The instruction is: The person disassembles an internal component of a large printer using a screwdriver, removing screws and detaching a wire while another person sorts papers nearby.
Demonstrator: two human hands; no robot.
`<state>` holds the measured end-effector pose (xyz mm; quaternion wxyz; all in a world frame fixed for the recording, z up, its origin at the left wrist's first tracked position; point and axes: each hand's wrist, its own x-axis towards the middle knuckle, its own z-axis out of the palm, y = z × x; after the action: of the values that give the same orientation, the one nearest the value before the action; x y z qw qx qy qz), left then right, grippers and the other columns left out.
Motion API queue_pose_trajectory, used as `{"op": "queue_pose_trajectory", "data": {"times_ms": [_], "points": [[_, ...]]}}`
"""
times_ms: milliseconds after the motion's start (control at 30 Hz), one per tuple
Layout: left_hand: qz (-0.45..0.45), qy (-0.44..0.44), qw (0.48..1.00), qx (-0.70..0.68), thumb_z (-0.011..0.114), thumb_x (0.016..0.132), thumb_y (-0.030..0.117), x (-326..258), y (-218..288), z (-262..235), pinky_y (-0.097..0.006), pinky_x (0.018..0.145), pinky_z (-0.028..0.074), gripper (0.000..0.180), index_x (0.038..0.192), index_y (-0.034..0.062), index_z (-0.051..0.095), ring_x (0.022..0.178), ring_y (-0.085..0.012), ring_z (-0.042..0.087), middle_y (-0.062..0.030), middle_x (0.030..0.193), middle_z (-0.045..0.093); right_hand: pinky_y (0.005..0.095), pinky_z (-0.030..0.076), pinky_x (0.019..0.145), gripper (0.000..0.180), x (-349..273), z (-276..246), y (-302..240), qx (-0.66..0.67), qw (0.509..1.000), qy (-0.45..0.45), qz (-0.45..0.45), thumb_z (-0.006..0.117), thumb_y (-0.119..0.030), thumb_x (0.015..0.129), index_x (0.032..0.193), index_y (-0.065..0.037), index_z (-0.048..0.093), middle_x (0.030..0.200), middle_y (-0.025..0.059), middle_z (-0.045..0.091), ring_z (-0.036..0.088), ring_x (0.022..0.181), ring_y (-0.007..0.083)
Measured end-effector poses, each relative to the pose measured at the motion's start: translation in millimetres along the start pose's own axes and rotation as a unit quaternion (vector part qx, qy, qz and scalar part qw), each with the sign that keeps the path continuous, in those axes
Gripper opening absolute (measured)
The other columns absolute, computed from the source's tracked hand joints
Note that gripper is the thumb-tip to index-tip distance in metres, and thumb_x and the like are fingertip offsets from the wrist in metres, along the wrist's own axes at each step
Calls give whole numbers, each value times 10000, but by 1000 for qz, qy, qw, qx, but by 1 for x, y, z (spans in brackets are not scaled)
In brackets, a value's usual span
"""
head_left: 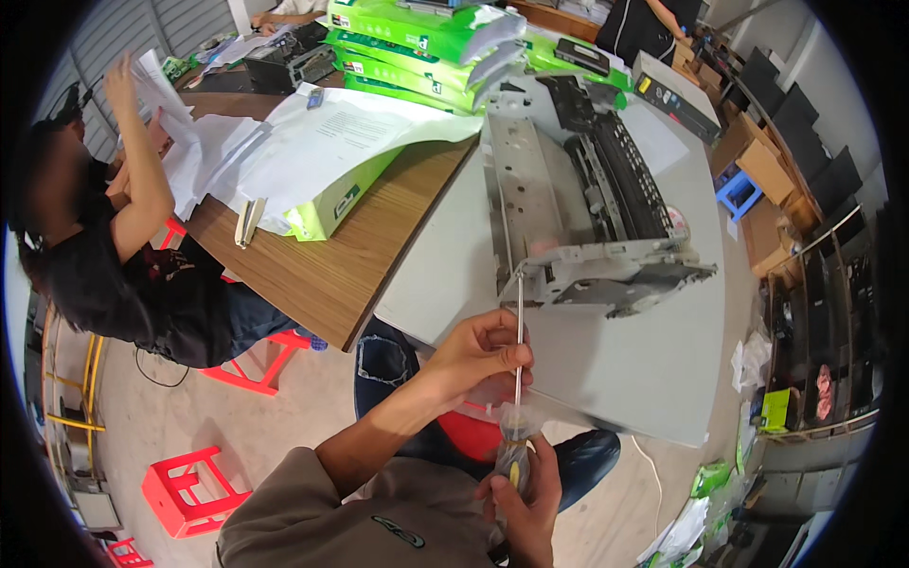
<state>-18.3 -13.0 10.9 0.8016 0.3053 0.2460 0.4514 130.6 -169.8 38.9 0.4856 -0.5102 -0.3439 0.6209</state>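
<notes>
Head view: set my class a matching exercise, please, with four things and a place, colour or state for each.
1. Screwdriver
2. Machine frame
3. Packs at top
4. Stool at lower left

A. Red
B. On the grey tabletop
C. Shaft in the left hand, handle in the right hand
D. Green and stacked

Pairs: 1-C, 2-B, 3-D, 4-A
</notes>
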Motion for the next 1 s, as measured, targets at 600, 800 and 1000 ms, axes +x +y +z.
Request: {"op": "queue_pose_trajectory", "data": {"times_ms": [600, 800, 1000], "points": [[23, -44, 996, 78, 577, 1014, 305, 0, 5, 7, -349, 753, 587, 466, 1321, -39, 511, 825, -248, 717, -148, 985, 695, 220, 424, 483, 674, -2, -7, 9, 18, 999, 11, -24, 643, -96, 885, 1464, 8, 314, 1105, 219, 573, 595, 625, 147], [26, -45, 995, 82, 568, 1022, 297, 4, 4, 4, -333, 760, 591, 416, 1324, 15, 520, 850, -228, 714, -141, 1009, 693, 228, 404, 475, 679, 2, -3, 6, 33, 999, 20, -11, 651, -105, 880, 1464, -2, 320, 1090, 208, 579, 575, 607, 148], [43, -38, 996, 70, 564, 1019, 284, 5, 2, 6, -349, 737, 590, 412, 1300, -13, 517, 814, -262, 722, -148, 965, 698, 219, 423, 515, 689, 2, -6, 8, -1, 999, 26, -30, 660, -56, 867, 1465, -2, 322, 1108, 202, 585, 579, 643, 137]]}}
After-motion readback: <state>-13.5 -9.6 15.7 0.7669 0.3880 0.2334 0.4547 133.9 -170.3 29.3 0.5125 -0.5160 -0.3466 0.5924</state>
